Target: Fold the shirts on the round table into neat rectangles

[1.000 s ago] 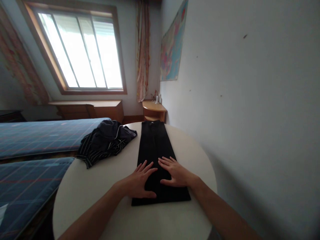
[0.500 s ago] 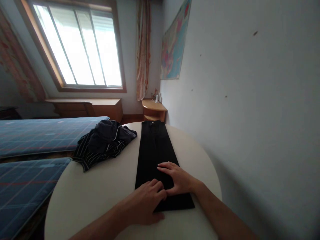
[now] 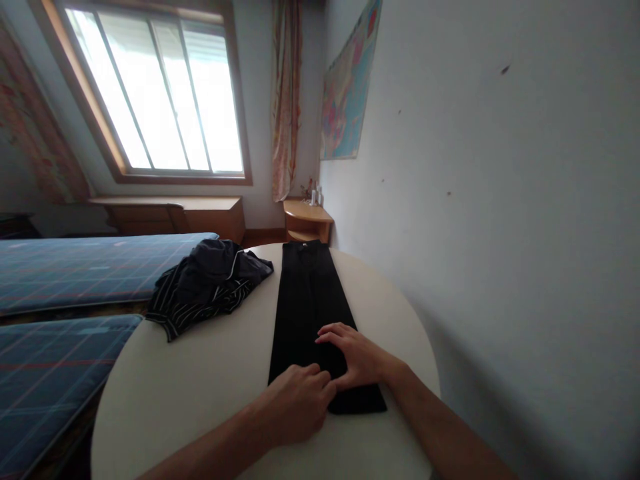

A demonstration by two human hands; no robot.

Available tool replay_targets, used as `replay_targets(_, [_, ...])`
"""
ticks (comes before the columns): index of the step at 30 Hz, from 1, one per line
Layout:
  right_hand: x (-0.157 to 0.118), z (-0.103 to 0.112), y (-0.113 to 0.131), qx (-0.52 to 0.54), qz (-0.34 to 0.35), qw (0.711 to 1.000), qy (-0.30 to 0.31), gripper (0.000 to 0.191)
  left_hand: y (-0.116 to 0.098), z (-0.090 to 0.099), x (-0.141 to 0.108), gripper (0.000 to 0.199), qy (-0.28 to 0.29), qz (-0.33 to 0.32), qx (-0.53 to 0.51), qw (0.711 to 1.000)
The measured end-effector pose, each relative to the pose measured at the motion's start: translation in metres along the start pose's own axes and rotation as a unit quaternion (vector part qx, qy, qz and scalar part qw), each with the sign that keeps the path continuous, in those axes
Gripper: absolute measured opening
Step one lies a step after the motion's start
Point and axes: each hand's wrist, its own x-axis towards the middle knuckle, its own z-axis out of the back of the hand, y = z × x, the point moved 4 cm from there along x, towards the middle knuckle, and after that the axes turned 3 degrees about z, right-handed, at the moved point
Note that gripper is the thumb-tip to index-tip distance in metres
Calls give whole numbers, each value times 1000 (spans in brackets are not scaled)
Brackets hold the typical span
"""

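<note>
Black trousers point(image 3: 313, 293) lie flat and folded lengthwise on a round white table point(image 3: 215, 393), with the waist at the far end. At their near left corner, my left hand point(image 3: 297, 403) is closed on the hem, its fingers curled and the fingertips hidden. My right hand point(image 3: 357, 357) rests on the lower part of the trousers with thumb and fingers apart. Its thumb tip meets the knuckles of my left hand. The near right corner of the hem lies on the tabletop.
A crumpled heap of dark clothes point(image 3: 210, 280) with striped fabric sits at the table's left edge. Blue plaid mattresses point(image 3: 65, 360) stand left of the table. A white wall point(image 3: 500, 267) runs along the right. A wooden corner shelf point(image 3: 307, 212) stands beyond.
My left hand has curled its fingers and thumb together at the near left hem, which has drawn up slightly from the table's front. My right hand stays almost still.
</note>
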Motion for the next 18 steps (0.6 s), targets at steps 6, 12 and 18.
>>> replay_targets(6, [2, 9, 8, 31, -2, 999, -9, 30, 22, 4, 2, 17, -13, 55, -127, 990])
replay_targets(12, [4, 7, 15, 88, 19, 995, 30, 41, 42, 1, 5, 21, -35, 129, -230, 964])
replay_targets(18, [1, 4, 14, 106, 26, 994, 5, 17, 46, 1, 6, 23, -43, 173, -287, 941])
